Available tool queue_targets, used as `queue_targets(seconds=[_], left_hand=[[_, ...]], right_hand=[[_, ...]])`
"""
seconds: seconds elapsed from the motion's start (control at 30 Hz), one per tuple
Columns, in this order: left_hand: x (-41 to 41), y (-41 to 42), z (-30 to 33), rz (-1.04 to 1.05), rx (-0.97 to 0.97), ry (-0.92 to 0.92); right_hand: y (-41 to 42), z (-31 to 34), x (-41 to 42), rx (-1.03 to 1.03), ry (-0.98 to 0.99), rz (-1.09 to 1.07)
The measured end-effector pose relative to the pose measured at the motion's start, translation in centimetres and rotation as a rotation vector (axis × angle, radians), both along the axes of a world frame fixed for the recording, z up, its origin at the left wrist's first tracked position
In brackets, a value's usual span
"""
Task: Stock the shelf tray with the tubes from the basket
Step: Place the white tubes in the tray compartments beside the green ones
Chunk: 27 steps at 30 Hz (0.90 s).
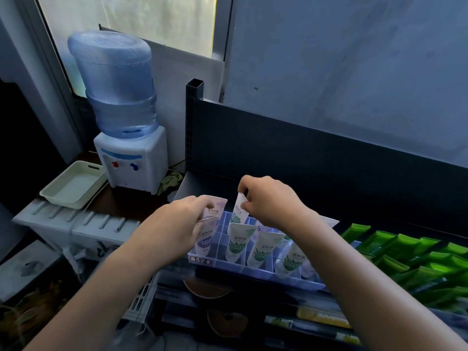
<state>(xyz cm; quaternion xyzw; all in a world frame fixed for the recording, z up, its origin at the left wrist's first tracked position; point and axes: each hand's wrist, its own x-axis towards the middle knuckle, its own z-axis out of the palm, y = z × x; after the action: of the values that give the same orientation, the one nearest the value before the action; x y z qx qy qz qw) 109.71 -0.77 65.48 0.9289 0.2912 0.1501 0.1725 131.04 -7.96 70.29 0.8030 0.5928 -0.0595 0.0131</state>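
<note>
Lower centre of the frame: a divided shelf tray (255, 271) of translucent bluish plastic, its thin walls forming a grid of narrow cells. Several soft, flat-crimped tubes stand in the cells cap-down, glossy white with green or purple print; a green-printed tube (238, 245) leans in the front row.

Left of centre: the left hand (174, 224) grips 2 purple-printed tubes (211, 224) by their upper parts, over the tray's left column.

Centre: the right hand (268, 198) pinches the crimped end of a green tube (238, 212), whose lower end is down among the rear cells.

Judged step: seating tubes in their cells. It would go best with each tube held by the stiff crimp and lowered straight, cap first, so that the pliable body does not buckle against the walls or tip a neighbour.

Right edge: rows of shiny green sachets (415, 259). Behind: the shelf's dark metal back panel (304, 158).

Middle left: a shallow, pale, smooth-walled rectangular basket (54, 192) with a handle slot, showing no tubes. Upper left: a white water dispenser (131, 158) bearing a ribbed blue bottle.
</note>
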Motion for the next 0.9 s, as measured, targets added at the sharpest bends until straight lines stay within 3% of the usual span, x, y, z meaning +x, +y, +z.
queue_targets(seconds=[0.37,0.67,0.9], left_hand=[[0.9,1.1,-0.5,-0.020,0.008,-0.084],[0.3,0.8,0.5,-0.008,-0.014,-0.011],[0.5,1.3,1.4,-0.022,0.003,0.018]], right_hand=[[-0.1,-0.3,0.6,0.046,0.034,0.013],[-0.8,-0.1,0.9,0.026,0.110,0.002],[-2.9,0.5,1.2,0.139,0.136,-0.013]])
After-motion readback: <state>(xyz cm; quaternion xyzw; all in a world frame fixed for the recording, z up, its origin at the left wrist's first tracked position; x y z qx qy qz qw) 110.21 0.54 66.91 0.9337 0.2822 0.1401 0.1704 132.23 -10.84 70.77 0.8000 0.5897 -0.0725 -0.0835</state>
